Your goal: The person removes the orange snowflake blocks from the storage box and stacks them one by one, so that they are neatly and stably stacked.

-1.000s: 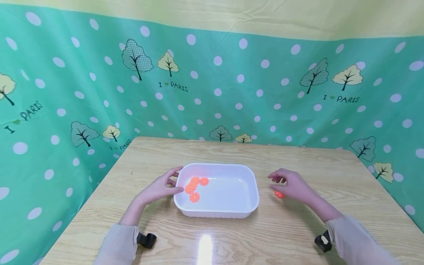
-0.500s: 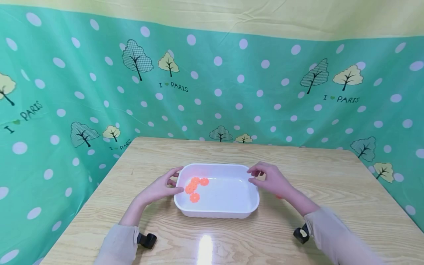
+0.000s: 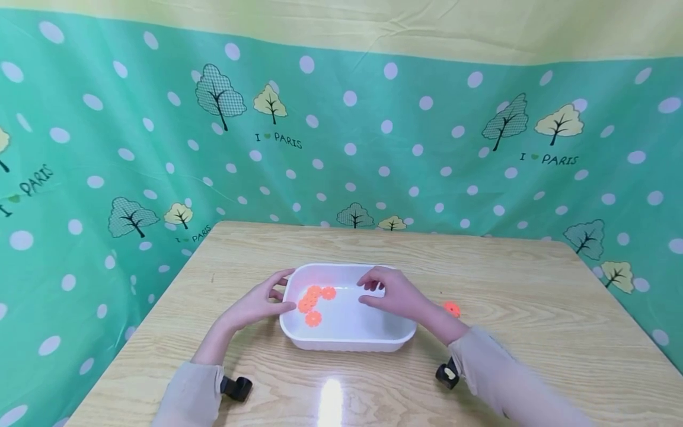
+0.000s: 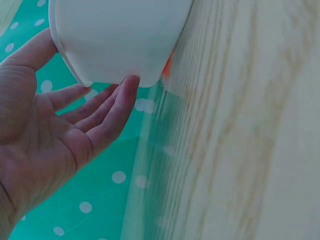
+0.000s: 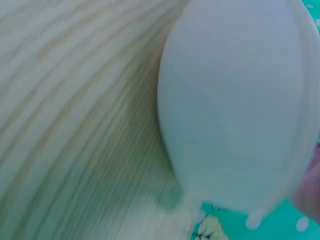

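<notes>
A white tray (image 3: 352,345) stands in the middle of the wooden table, with several orange flower-shaped pieces (image 3: 312,300) lying in its left half. My left hand (image 3: 256,303) rests against the tray's left end; in the left wrist view its fingers (image 4: 112,117) lie straight on the tray's outer wall (image 4: 120,35). My right hand (image 3: 392,296) hovers over the tray's right half with fingers and thumb curved toward each other; I see nothing between them. One more orange piece (image 3: 452,308) lies on the table right of the tray. The right wrist view shows the blurred tray (image 5: 230,100).
The table (image 3: 533,332) is light wood and ends at a green dotted cloth (image 3: 373,148) on the far and left sides. Black wrist mounts (image 3: 237,386) sit near the front edge.
My right hand has moved left from above the loose orange piece on the table to over the tray. That piece still lies there. The left hand has stayed put.
</notes>
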Tool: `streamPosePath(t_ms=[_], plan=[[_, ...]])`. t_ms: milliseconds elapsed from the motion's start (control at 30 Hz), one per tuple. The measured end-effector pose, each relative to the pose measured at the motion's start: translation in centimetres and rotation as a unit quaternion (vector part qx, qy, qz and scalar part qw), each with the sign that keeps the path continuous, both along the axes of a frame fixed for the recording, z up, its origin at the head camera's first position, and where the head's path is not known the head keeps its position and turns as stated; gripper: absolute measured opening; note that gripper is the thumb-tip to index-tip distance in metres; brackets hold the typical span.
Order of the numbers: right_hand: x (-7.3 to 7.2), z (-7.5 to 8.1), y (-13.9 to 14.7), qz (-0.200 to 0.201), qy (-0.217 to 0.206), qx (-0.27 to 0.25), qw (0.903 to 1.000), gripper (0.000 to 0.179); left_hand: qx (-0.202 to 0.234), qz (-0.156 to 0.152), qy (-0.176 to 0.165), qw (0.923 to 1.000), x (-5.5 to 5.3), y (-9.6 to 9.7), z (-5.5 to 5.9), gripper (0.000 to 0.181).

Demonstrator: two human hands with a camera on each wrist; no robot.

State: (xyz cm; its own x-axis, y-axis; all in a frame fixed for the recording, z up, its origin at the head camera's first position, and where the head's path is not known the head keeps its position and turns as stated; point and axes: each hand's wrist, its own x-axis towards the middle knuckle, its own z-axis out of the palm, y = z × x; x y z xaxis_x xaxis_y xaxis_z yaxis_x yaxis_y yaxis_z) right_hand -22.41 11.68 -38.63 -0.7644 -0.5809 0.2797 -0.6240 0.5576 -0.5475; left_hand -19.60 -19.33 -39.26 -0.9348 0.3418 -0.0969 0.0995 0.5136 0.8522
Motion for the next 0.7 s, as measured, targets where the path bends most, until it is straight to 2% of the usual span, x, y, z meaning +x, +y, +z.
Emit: streamPosePath(t_ms=[133, 233, 467, 700], plan=[[0.0, -0.3, -1.5, 0.007, 0.003, 0.006, 1.0000, 0.024, 0.000, 0.000, 0.002, 1.0000, -0.8, -0.5, -1.4, 0.077], [0.0, -0.6, -2.6, 0.015, -0.005, 0.005, 0.9999, 0.024, -0.001, 0.001, 0.003, 1.0000, -1.1, -0.7, -1.9, 0.078], [0.3, -0.9, -4.9, 0.023, -0.052, 0.035, 0.9978, 0.029, -0.004, 0.004, 0.001, 1.0000, -1.1, -0.7, -1.8, 0.078], [0.6, -1.0, -6.9, 0.033, -0.074, 0.064, 0.9947, 0.031, -0.002, -0.001, 0.004, 1.0000, -1.1, -0.7, -1.7, 0.075]])
